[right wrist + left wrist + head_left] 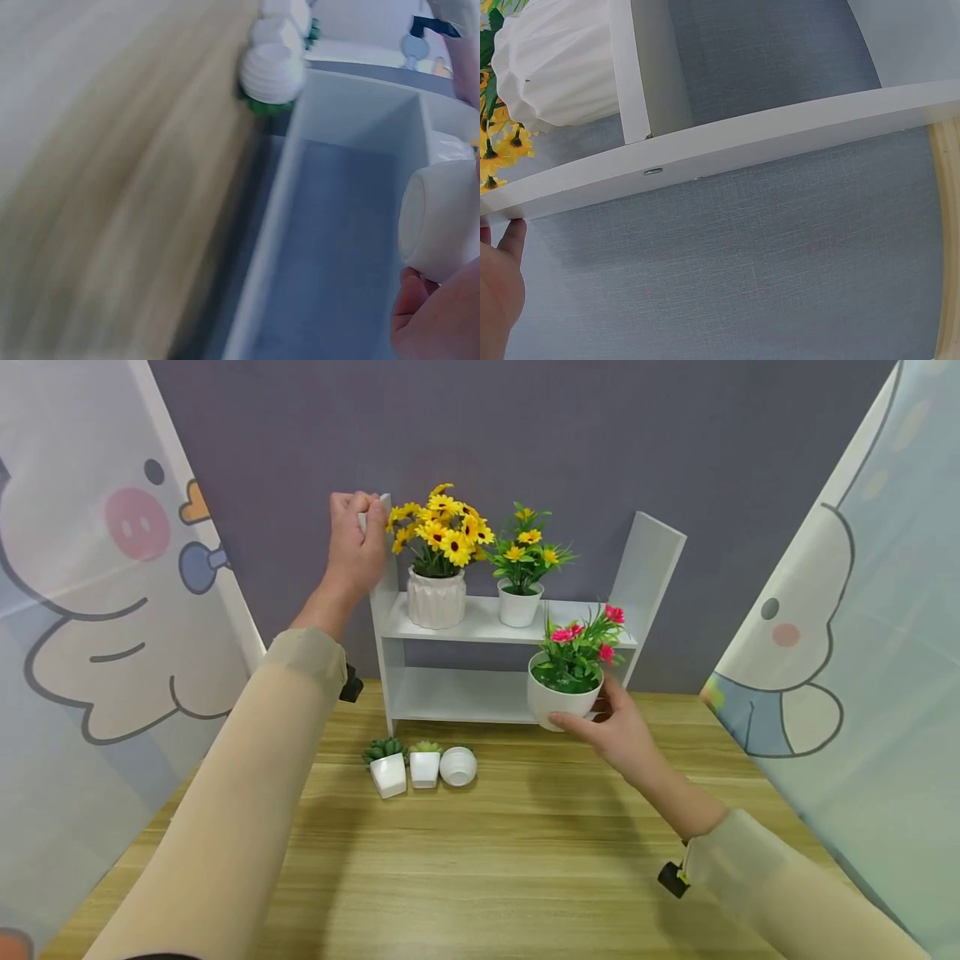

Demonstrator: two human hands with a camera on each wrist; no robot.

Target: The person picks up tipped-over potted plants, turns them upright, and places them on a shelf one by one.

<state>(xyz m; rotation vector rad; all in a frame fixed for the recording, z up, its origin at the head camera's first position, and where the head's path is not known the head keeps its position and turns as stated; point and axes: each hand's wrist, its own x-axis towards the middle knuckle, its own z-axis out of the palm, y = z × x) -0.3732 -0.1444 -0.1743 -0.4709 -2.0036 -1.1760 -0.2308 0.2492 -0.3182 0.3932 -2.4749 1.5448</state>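
My left hand (356, 543) grips the top of the left side panel of a white shelf (457, 695); its fingers also show at the panel edge in the left wrist view. In my right hand (618, 727) is a white pot (558, 700) of pink flowers (577, 639), held in front of the shelf's right part, thumb at the front and fingers behind. On the upper board stand a ribbed white pot (437, 599) of yellow daisies (450, 531) and a smaller white pot (519, 607) with yellow flowers (528, 547). The right wrist view shows the held pot's base (412, 216).
Three small white-potted succulents lie on the wooden table (480, 860) before the shelf's left end: a dark green one (387, 772), a light green one (424, 768) and a round-potted one (458, 767). Cartoon-printed curtains (135, 610) hang at both sides, a grey wall (525, 427) behind.
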